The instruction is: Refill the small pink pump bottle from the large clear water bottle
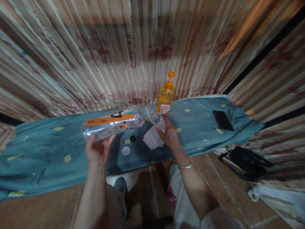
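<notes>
The person's left hand (97,149) holds a clear plastic bottle (114,124) on its side, just above the blue-covered table (47,149), and the right hand (170,135) pinches a white tissue (152,140) at the bottle's thin end. A small white cap (125,150) and a small black cap (132,138) lie near the table's front edge, between the two hands. An orange pump bottle (166,95) stands at the back edge, and a black phone (222,121) lies near the right end.
</notes>
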Motion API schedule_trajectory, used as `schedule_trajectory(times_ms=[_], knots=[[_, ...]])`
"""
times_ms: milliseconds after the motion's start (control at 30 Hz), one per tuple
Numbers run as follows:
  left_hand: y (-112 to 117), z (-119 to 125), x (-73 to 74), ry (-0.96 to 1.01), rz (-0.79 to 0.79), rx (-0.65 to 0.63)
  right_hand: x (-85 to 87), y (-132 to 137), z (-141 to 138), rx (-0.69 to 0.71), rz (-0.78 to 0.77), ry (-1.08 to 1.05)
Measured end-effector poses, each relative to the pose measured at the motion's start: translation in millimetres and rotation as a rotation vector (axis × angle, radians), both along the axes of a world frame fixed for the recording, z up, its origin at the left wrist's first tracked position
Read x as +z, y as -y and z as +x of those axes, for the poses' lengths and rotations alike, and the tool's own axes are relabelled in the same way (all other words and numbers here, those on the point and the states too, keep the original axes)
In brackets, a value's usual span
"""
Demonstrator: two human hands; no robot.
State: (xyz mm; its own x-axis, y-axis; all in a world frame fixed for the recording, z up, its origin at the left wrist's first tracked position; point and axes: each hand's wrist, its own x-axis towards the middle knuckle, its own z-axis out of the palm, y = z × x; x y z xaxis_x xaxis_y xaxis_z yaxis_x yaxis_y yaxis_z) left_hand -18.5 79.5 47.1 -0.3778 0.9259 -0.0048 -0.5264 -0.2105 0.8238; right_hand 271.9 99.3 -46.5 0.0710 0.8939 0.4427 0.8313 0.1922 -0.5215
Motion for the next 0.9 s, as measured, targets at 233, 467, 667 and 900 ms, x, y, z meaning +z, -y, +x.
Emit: schedule_trajectory(times_ms=[233, 467, 667, 900], knots=[[3.5, 1.3, 0.4, -0.016, -0.008, 0.007, 3.1, 4.4, 0.6, 0.002, -0.008, 0.006], [2.1, -6.0, -5.0, -0.013, 0.030, 0.004, 3.0, 5.9, -1.9, -0.003, -0.005, 0.028], [0.7, -6.5, -6.8, 0.017, 0.076, 0.012, -1.3, 5.9, -2.6, -0.008, 0.021, 0.027], [1.4, -9.2, -8.8, 0.012, 0.066, 0.032, -5.0, 5.7, -3.1, -0.015, 0.050, 0.020]])
